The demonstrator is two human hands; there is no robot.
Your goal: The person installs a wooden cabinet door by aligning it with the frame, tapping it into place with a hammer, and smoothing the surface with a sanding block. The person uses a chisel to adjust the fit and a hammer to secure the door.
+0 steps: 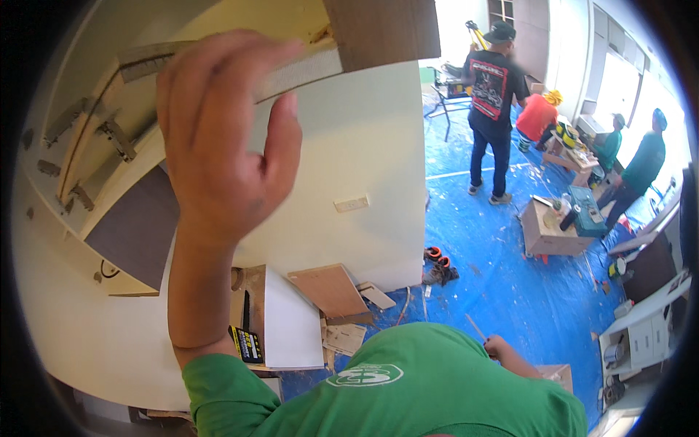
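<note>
My left hand point(226, 138) is raised high on the left, its fingers curved and thumb held apart, with nothing visible in it. Its fingertips overlap a pale strip point(309, 73) beneath a brown board point(382, 33); whether they touch it I cannot tell. Behind the hand, a wooden cabinet frame point(91, 138) with metal hinges is fixed along the pale wall. Low on the right, past my green shirt, my right hand point(499, 346) is closed around a thin, long tool point(475, 328) that points up and left. Its exact kind is too small to make out.
Blue sheeting point(480, 284) with scraps covers the floor. Wood panels point(331, 291) lean at the wall below an outlet point(351, 205). A wooden box point(553, 237) carries bottles and a teal case point(585, 211). A person in black point(491, 95) stands ahead; several others work at the right.
</note>
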